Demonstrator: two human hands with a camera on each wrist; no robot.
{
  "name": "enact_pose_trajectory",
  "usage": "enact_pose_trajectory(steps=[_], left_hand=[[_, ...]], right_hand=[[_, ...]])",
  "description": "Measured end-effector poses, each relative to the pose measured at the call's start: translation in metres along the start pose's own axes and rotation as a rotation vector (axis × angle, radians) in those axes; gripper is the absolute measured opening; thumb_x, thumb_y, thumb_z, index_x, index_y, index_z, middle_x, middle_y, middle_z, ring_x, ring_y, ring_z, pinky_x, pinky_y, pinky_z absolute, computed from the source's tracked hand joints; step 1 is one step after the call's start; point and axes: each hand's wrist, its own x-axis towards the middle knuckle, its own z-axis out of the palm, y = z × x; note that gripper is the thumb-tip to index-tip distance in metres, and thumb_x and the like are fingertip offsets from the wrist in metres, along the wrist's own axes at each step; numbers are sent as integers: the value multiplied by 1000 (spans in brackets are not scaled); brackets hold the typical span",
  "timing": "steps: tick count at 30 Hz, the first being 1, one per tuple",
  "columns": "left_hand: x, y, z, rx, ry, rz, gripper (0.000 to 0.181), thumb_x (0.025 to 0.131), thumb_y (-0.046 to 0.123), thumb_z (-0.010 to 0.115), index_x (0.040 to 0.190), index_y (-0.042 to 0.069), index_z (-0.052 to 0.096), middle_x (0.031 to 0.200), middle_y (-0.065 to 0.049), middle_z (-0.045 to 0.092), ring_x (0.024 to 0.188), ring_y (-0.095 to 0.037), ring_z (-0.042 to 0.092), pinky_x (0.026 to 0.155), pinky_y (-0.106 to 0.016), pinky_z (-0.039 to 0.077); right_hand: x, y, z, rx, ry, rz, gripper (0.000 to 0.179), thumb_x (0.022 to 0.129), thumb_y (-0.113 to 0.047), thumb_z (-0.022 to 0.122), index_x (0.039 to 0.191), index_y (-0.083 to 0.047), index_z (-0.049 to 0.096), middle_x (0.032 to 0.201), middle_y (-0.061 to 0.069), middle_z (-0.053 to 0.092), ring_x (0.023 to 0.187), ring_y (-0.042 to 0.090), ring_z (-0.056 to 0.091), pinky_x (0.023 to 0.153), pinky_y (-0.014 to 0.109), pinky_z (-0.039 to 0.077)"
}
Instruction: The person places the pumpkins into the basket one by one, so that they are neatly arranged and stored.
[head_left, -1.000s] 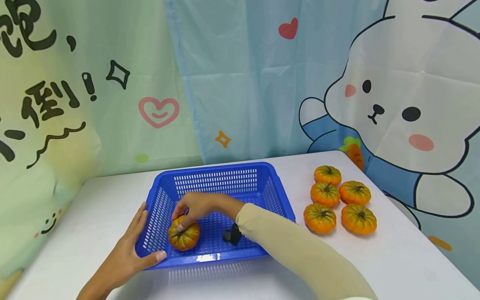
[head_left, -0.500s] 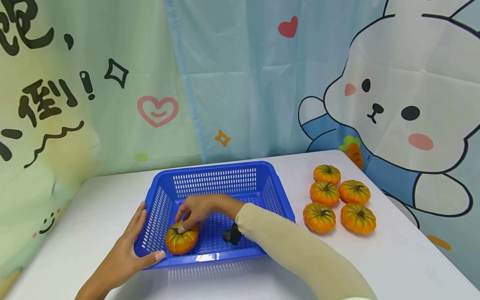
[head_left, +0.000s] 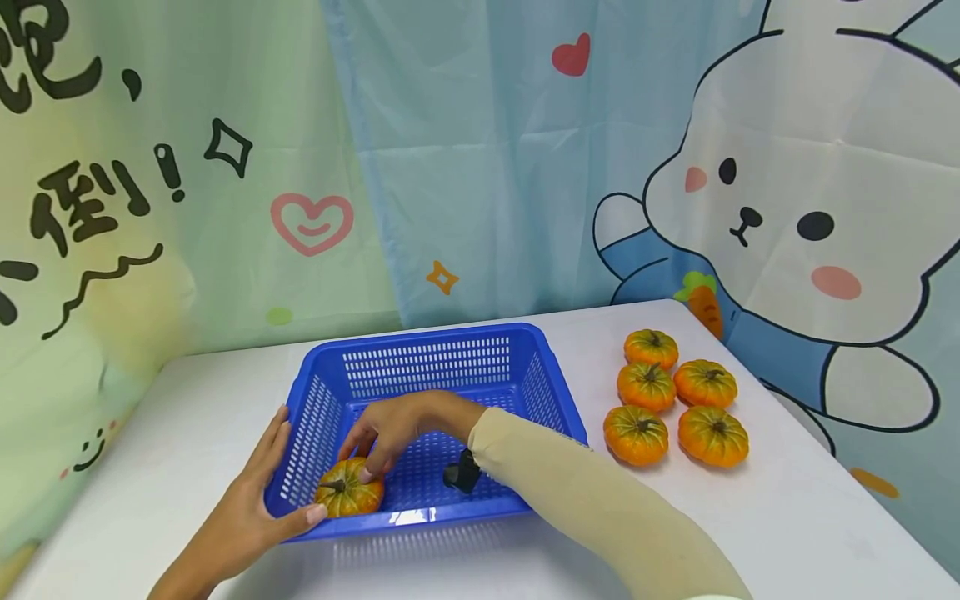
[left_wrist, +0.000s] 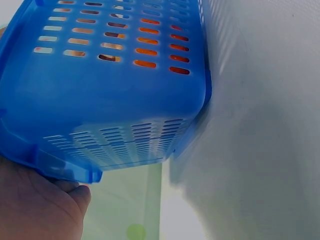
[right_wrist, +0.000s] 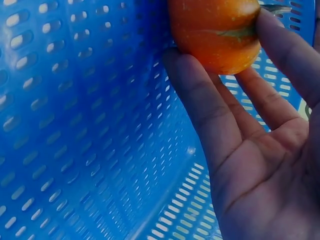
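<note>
Pumpkin, orange w/ yellow-green streaks, is in blue slotted basket, at its near-L corner. Right grip has hold of it, thumb on top, fingers down its far side; beige sleeve on that arm, blk device at wrist. Left grip clasps basket's near-L corner from outside, thumb over near rim. Basket's on white surface, L of ctr. 5 similar pumpkins cluster nr surface's R edge, twd far-R corner. Printed curtain hangs behind far edge.
</note>
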Motion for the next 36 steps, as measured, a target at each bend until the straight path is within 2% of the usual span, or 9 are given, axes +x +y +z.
enact_pose_trajectory(steps=[6,14,19,23,26,30,36], left_hand=[[0,0,0,-11,2,10,106,77,28,79,155,0,12,163,-6,0,141,-49,13,99,-73,24],[0,0,2,-10,6,16,106,78,28,79,155,1,12,163,-7,0,142,-49,13,99,-73,24],[0,0,3,-7,3,18,106,78,28,79,154,0,12,163,-7,0,141,-49,13,99,-73,25],[-1,1,1,-5,5,23,105,78,27,79,155,1,11,163,-6,0,141,-50,14,99,-73,25],[-1,1,0,-9,-2,10,105,79,27,78,155,2,10,163,-5,-2,141,-50,14,98,-72,26],[-2,1,0,-16,-15,-13,105,80,28,78,156,4,8,163,-5,-3,140,-51,16,98,-71,27],[-1,1,0,-11,-5,4,105,79,27,78,155,1,10,163,-7,-1,138,-52,19,98,-71,28]], right_hand=[[-2,-1,1,5,14,6,44,88,-6,70,130,-1,60,107,3,67,91,11,64,81,27,55],[-8,-1,-2,5,98,-16,44,87,-11,72,127,4,61,114,6,68,94,9,65,84,31,54],[-9,-2,-6,11,163,-80,33,90,-7,69,120,6,66,110,10,70,99,24,68,88,39,53],[-10,-5,-11,-12,212,-135,30,91,-7,67,119,5,67,109,11,71,100,30,68,82,32,55],[-11,-9,-13,-42,236,-159,31,92,-8,66,120,4,66,111,11,70,96,25,69,76,24,55],[-16,-16,-14,-64,248,-182,33,93,-10,66,123,2,65,112,6,70,95,11,68,77,21,54],[-24,-31,-13,-99,204,-284,38,93,-13,65,129,0,62,117,1,69,100,2,64,83,18,51]])
